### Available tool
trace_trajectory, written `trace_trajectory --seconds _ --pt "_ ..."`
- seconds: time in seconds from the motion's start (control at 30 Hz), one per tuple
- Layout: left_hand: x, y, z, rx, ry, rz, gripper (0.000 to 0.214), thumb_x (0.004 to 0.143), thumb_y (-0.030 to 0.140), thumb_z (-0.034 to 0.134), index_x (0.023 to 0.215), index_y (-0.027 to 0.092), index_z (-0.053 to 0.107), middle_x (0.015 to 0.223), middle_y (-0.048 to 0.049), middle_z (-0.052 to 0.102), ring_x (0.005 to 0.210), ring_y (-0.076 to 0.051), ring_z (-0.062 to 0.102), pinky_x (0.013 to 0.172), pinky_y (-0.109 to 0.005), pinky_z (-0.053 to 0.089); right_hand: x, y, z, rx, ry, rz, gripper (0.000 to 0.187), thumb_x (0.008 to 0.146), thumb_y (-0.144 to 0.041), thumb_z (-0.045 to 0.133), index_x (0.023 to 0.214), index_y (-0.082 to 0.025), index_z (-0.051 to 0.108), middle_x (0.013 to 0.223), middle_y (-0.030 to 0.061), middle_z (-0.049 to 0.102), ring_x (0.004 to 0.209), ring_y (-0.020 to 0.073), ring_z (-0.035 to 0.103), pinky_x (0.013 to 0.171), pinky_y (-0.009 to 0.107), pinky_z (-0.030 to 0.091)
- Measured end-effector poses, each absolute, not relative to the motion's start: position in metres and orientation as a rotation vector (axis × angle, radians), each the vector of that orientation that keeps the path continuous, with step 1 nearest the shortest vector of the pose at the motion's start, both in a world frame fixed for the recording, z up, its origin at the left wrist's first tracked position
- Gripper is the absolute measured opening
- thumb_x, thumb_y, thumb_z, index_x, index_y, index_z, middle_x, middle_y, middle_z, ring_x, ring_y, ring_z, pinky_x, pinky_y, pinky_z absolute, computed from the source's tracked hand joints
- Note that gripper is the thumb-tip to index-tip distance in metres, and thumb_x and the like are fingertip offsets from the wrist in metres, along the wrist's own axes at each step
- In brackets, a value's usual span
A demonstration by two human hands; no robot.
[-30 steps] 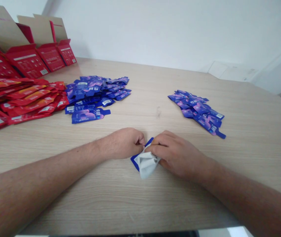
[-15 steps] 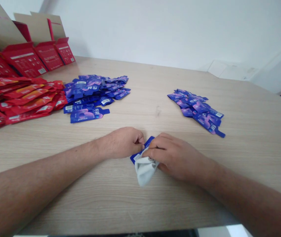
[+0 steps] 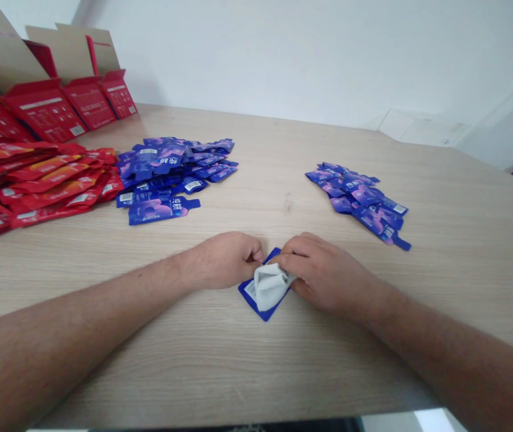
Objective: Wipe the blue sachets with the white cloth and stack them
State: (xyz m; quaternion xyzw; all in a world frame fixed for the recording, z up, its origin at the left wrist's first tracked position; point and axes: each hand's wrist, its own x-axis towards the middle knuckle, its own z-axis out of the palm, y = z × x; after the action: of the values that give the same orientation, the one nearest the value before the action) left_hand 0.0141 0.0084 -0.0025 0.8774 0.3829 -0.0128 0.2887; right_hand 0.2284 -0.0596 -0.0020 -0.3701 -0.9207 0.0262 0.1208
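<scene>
The blue spout pouch (image 3: 256, 294) lies flat on the wooden table (image 3: 238, 366) between both hands; the left hand (image 3: 222, 261) curls closed at its edge — any hold hidden; the right hand (image 3: 326, 276) pinches a crumpled white cloth (image 3: 269, 287) on top.

blue pouch (image 3: 250, 294): purple-pink print | white cloth (image 3: 269, 287): plain | red sachets (image 3: 53, 180): orange bands | tabletop (image 3: 256, 372): pale wood grain
</scene>
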Motion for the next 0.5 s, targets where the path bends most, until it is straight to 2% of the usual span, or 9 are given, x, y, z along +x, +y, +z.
trace_trajectory --seconds 0.13,0.33,0.5 --pt "0.0137 0.0096 -0.0027 2.343 1.007 -0.022 0.022 0.082 0.031 0.049 0.082 0.023 0.069 0.07 0.0025 0.068 0.061 -0.011 0.055 0.053 -0.023 0.032 0.2253 -0.0637 0.0001 -0.888 -2.78 0.108 0.027 0.088 -0.013 0.058 0.112 -0.022 0.065 0.104 0.0059 0.063 0.1 0.0204 0.055 0.092 0.035 0.045" --pt "0.0136 0.0092 -0.0049 2.341 1.028 -0.014 0.022 0.082 0.036 0.051 0.08 0.023 0.069 0.065 0.0027 0.066 0.059 -0.012 0.054 0.05 -0.023 0.03 0.2293 -0.0582 -0.0022 -1.107 -2.686 0.076 0.021 0.084 -0.013 0.06 0.103 -0.019 0.066 0.101 0.0072 0.062 0.095 0.0218 0.054 0.086 0.036 0.046" --pt "0.0148 0.0089 -0.0033 2.345 1.015 -0.01 0.021 0.081 0.031 0.05 0.08 0.024 0.069 0.067 0.0027 0.066 0.06 -0.011 0.055 0.051 -0.023 0.031 0.2272 -0.0627 -0.0021 -0.914 -2.768 0.111 0.025 0.088 -0.014 0.057 0.109 -0.022 0.066 0.104 0.0063 0.063 0.1 0.021 0.054 0.092 0.036 0.044"
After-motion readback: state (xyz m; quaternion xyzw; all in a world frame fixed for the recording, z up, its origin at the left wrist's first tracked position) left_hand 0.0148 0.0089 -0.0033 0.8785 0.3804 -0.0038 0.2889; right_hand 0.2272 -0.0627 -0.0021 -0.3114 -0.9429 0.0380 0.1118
